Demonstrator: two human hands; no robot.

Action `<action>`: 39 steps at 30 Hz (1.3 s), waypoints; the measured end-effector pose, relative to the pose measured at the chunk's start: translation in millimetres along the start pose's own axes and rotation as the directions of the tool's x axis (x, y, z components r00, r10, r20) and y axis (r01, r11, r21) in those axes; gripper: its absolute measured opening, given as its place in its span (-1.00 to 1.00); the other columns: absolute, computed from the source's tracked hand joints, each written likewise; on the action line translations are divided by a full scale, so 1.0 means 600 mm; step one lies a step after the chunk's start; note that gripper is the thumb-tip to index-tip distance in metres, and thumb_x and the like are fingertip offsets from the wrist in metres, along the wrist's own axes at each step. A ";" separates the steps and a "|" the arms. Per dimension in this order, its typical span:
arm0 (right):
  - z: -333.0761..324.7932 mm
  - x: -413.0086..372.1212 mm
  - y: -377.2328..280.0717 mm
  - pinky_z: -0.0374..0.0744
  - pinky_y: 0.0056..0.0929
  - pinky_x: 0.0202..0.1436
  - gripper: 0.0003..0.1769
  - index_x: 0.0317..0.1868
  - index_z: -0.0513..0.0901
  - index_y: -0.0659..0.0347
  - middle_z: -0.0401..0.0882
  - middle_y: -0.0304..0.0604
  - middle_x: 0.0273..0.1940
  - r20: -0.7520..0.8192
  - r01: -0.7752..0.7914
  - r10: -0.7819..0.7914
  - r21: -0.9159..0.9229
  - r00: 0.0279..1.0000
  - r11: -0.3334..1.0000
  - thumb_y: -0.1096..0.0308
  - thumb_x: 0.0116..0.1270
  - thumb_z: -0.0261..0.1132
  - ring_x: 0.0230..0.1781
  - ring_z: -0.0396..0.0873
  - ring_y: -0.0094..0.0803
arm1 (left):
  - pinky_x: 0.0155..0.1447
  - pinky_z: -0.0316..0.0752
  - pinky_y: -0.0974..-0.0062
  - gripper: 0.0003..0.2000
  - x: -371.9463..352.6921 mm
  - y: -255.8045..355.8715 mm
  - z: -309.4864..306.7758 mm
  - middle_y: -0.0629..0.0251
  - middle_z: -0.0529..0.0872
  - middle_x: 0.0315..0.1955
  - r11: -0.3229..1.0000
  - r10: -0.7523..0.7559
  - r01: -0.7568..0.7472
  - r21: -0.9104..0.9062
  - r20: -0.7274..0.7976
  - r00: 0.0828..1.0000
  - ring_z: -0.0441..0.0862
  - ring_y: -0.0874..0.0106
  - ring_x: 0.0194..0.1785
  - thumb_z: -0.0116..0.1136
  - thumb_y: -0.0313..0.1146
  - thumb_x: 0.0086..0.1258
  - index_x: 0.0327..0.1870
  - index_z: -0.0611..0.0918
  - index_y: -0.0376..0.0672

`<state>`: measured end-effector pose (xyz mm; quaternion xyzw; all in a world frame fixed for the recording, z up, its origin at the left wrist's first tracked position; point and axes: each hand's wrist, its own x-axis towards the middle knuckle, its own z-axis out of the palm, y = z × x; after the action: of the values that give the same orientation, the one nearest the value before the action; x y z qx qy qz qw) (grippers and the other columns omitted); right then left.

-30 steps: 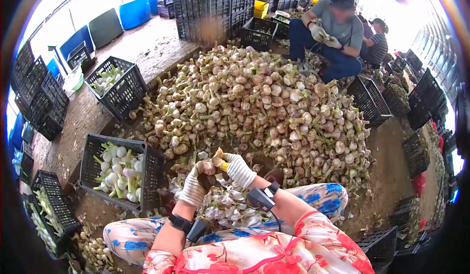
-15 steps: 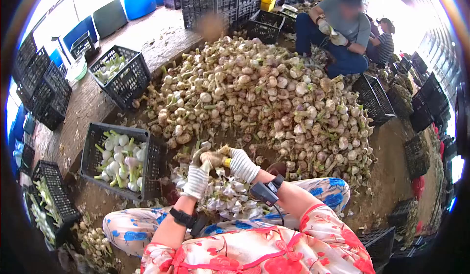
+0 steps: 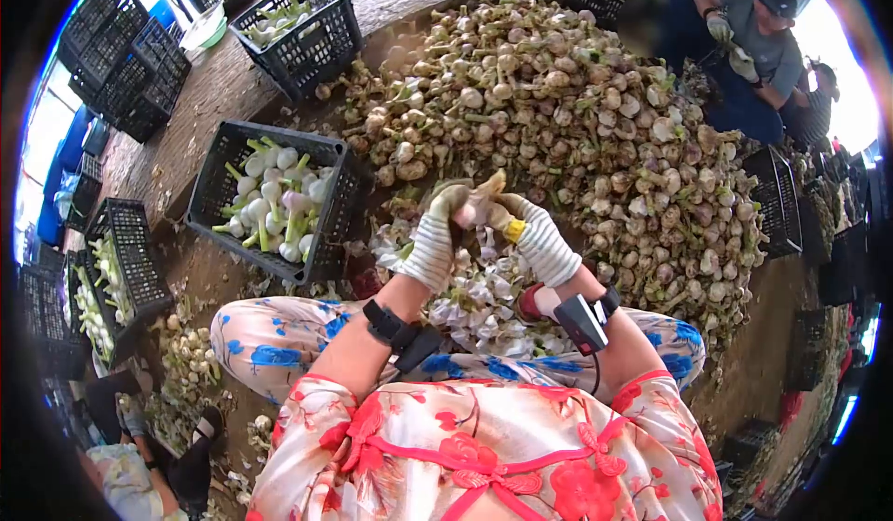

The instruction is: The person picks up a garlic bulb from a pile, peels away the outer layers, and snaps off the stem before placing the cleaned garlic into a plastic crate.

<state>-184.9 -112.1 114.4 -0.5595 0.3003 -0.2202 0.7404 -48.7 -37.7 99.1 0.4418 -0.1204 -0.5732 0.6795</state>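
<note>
In striped white work gloves, both my hands meet over my lap around one garlic bulb [image 3: 471, 212]. Pinkish-white skin shows on the bulb, and a dry brown flap of husk [image 3: 488, 187] sticks up from it. My left hand [image 3: 437, 233] has its fingers closed round the bulb from the left. From the right, the fingers of my right hand [image 3: 538, 233] are pressed against it, with a small yellow piece [image 3: 513, 231] at the thumb. Below them lies a heap of pale peeled skins [image 3: 488, 307] between my legs.
A large pile of unpeeled garlic [image 3: 558, 93] spreads in front. At left, a black crate [image 3: 200, 195] holds cleaned, green-stemmed bulbs; another crate [image 3: 312, 56] stands behind it. A co-worker [image 3: 758, 46] sits at the far right; another person [image 3: 135, 465] is at lower left.
My view has tilted down and swung left, so the crates and pile sit higher and farther right. My gloved hands still hold garlic, and its pinkish-white skin now shows between them.
</note>
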 end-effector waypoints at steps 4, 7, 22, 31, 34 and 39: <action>0.000 0.015 0.033 0.53 -0.60 -0.28 -0.67 -0.04 0.51 0.27 0.56 -0.30 -0.25 -0.075 -0.065 0.078 0.171 0.994 0.983 0.35 0.21 0.27 -0.31 0.48 -0.63 | -0.11 0.45 0.62 -0.64 0.018 -0.036 -0.026 0.38 0.56 -0.24 0.951 0.226 -0.253 0.179 0.157 0.961 0.48 0.59 -0.22 0.09 -0.27 0.28 0.06 0.41 -0.17; -0.005 0.015 0.046 0.51 -0.63 -0.23 -0.75 -0.08 0.53 0.28 0.56 -0.29 -0.27 -0.122 0.072 -0.050 0.184 0.991 0.980 0.46 0.22 0.23 -0.30 0.48 -0.63 | -0.13 0.46 0.64 -0.57 0.010 -0.038 -0.012 0.35 0.56 -0.20 0.751 0.527 -0.593 0.291 0.279 0.803 0.49 0.59 -0.25 0.17 -0.29 0.22 0.10 0.37 -0.17; 0.003 0.002 0.004 0.52 -0.67 -0.25 -0.66 -0.06 0.53 0.29 0.59 -0.27 -0.31 -0.021 -0.085 0.098 0.345 0.995 0.935 0.29 0.20 0.27 -0.36 0.55 -0.60 | -0.01 0.48 0.53 -0.48 0.006 0.035 -0.027 0.26 0.56 -0.15 0.907 0.176 -0.204 0.367 0.109 0.978 0.52 0.49 -0.11 0.31 -0.34 0.07 0.07 0.39 -0.24; -0.005 -0.005 -0.014 0.46 -0.69 -0.28 -0.67 -0.09 0.56 0.33 0.57 -0.33 -0.31 0.128 0.044 -0.030 -0.114 0.991 0.992 0.31 0.18 0.30 -0.34 0.44 -0.70 | -0.03 0.49 0.53 -0.44 0.002 0.030 -0.045 0.31 0.56 -0.15 0.955 0.060 -0.113 0.274 0.195 0.979 0.53 0.48 -0.13 0.36 -0.24 -0.01 0.03 0.43 -0.23; -0.006 -0.012 -0.024 0.43 -0.73 -0.32 -0.70 -0.11 0.57 0.29 0.55 -0.36 -0.33 0.160 -0.011 0.026 -0.093 0.987 0.996 0.27 0.23 0.25 -0.35 0.43 -0.71 | -0.01 0.48 0.51 -0.43 0.000 0.025 -0.039 0.32 0.56 -0.18 0.976 0.004 -0.053 0.209 0.228 0.974 0.53 0.48 -0.15 0.34 -0.15 -0.01 0.01 0.45 -0.24; -0.061 0.030 -0.010 0.47 -0.57 -0.30 -0.76 -0.14 0.57 0.32 0.60 -0.20 -0.28 -0.007 0.113 -0.128 -0.413 0.992 0.904 0.36 0.24 0.21 -0.33 0.49 -0.55 | -0.28 0.55 0.57 -0.51 -0.019 0.045 -0.038 0.31 0.57 -0.25 0.998 0.051 -0.031 -0.054 0.416 0.908 0.56 0.51 -0.25 0.24 -0.14 0.07 -0.02 0.45 -0.22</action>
<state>-197.2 -151.5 109.7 -0.7164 0.3174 -0.2070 0.5858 -18.8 -18.0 109.6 0.2910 -0.2587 -0.6426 0.6599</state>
